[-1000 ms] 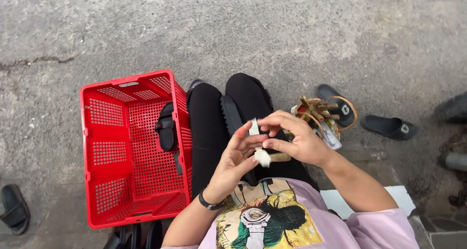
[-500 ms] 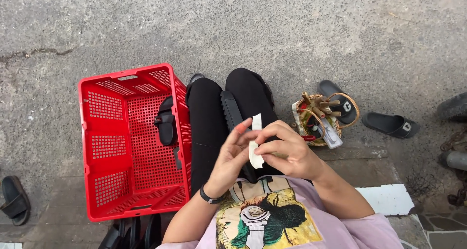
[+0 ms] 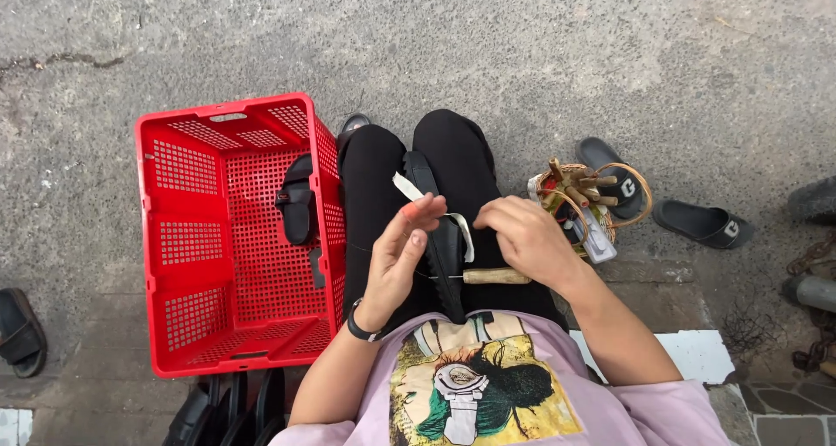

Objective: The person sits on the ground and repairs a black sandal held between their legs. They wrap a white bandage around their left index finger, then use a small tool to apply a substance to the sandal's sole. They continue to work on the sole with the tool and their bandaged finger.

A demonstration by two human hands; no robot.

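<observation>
Concrete ground point(image 3: 540, 54) spreads out under me, grey and rough. Beside my left leg stands a red plastic crate point(image 3: 187, 263), and one black sandal point(image 3: 296, 200) lies inside it against the far wall. On my right sits a small woven basket point(image 3: 570, 204) full of wooden-handled tools, with two black slides point(image 3: 704, 223) just past it on the ground. Across my lap, between my thighs, lies a black sandal sole point(image 3: 446, 254), standing on edge and running away from me. A pale strip point(image 3: 461, 233) hangs over it. A tool with a wooden handle point(image 3: 496, 276) rests crosswise on my right thigh, its thin metal point reaching towards the sole. My left hand point(image 3: 396, 263) is raised just beside the sole, its grip open, fingers loose, fingertips touching the pale strip. My right hand point(image 3: 527, 241) curls over the far side of the sole; whether its grip closes on anything I cannot tell.
</observation>
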